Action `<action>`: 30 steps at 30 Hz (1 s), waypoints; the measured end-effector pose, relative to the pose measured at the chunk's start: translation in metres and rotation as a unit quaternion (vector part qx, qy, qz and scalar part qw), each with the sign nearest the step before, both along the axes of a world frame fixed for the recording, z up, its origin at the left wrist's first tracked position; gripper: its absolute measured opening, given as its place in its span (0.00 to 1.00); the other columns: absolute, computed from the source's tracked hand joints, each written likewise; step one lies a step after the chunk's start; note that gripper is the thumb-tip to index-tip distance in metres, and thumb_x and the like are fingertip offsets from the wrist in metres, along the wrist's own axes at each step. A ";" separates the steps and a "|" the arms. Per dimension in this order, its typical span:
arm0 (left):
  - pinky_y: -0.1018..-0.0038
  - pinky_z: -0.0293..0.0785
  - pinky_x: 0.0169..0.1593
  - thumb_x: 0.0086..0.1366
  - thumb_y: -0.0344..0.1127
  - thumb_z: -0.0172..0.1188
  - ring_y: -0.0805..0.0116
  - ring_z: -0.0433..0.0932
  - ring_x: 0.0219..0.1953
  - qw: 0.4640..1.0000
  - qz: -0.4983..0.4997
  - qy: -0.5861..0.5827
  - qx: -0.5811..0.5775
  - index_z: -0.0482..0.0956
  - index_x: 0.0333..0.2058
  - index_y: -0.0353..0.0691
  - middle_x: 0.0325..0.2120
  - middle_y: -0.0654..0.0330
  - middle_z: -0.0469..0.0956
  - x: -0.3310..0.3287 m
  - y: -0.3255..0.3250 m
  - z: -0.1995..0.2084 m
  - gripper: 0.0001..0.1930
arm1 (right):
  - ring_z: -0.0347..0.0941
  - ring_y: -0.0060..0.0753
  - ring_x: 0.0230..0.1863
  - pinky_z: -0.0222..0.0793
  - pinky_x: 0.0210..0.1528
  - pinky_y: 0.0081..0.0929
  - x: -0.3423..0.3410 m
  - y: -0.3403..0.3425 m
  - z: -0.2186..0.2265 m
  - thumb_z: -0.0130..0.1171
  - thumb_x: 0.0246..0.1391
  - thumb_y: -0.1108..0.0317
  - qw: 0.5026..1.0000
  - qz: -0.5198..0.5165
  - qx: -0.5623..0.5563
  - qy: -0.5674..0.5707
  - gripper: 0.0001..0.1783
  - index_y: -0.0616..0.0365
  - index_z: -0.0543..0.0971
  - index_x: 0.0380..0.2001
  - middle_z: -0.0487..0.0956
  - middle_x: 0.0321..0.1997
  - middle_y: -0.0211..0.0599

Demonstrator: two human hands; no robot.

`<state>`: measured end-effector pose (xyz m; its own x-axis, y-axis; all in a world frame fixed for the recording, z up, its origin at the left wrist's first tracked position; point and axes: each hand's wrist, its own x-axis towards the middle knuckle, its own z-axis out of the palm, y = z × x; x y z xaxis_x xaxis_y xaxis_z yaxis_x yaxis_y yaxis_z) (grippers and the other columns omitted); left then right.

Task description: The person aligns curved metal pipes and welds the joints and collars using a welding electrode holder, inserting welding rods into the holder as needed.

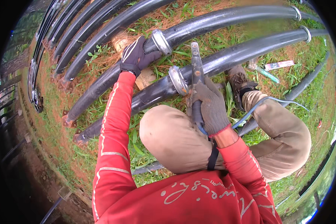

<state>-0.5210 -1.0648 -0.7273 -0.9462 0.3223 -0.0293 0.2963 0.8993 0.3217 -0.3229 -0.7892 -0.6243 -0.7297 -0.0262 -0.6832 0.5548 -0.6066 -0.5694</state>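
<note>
My left hand, in a dark striped glove, grips a curved black metal pole just beside its silver collar. Its fingers lie over the pole and the thumb points toward the collar. My right hand, in a grey knit glove, is closed around the dark handle of what looks like a welding electrode holder. The holder's metal jaws point away from me, across a nearer black pole and beside that pole's silver collar. A blue cable runs from the handle's end toward the right.
More black poles lie side by side at the far left, and a wooden block sits under the two near ones. Right of my boot lie a hammer-like tool and a flat pinkish-white packet on the grass.
</note>
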 end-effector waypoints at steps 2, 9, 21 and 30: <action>0.50 0.83 0.57 0.60 0.69 0.76 0.38 0.88 0.51 1.000 -0.012 0.025 -0.003 0.79 0.62 0.31 0.48 0.39 0.89 -0.001 -0.005 -0.003 0.48 | 0.76 0.26 0.22 0.77 0.23 0.27 -0.006 -0.006 -0.003 0.57 0.76 0.64 0.999 0.022 0.029 0.007 0.10 0.55 0.77 0.54 0.78 0.33 0.31; 0.51 0.82 0.55 0.77 0.62 0.59 0.37 0.88 0.49 0.992 0.037 0.004 0.118 0.82 0.60 0.32 0.45 0.38 0.89 0.002 -0.004 -0.010 0.34 | 0.76 0.28 0.22 0.77 0.24 0.30 -0.022 -0.027 -0.022 0.57 0.73 0.64 0.995 0.053 0.083 -0.017 0.08 0.55 0.76 0.48 0.77 0.30 0.32; 0.50 0.82 0.51 0.79 0.57 0.61 0.38 0.89 0.43 0.988 0.102 0.080 0.087 0.85 0.61 0.35 0.38 0.41 0.89 0.002 -0.009 -0.030 0.29 | 0.78 0.32 0.23 0.78 0.24 0.32 -0.031 -0.039 -0.019 0.59 0.75 0.64 0.999 0.017 0.004 -0.030 0.09 0.56 0.76 0.50 0.79 0.32 0.35; 0.51 0.81 0.62 0.80 0.60 0.54 0.36 0.87 0.56 0.990 0.129 0.023 0.052 0.84 0.64 0.36 0.52 0.37 0.89 -0.002 0.003 -0.021 0.33 | 0.78 0.32 0.24 0.78 0.25 0.32 -0.029 -0.028 -0.030 0.58 0.76 0.63 0.999 0.043 0.024 -0.014 0.10 0.57 0.76 0.50 0.79 0.33 0.35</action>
<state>-0.5229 -1.0618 -0.7482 -0.9970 0.0680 0.0371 0.0773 0.9097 0.4079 -0.3523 -0.8169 -0.6538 -0.7073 -0.0551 -0.7047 0.6197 -0.5279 -0.5808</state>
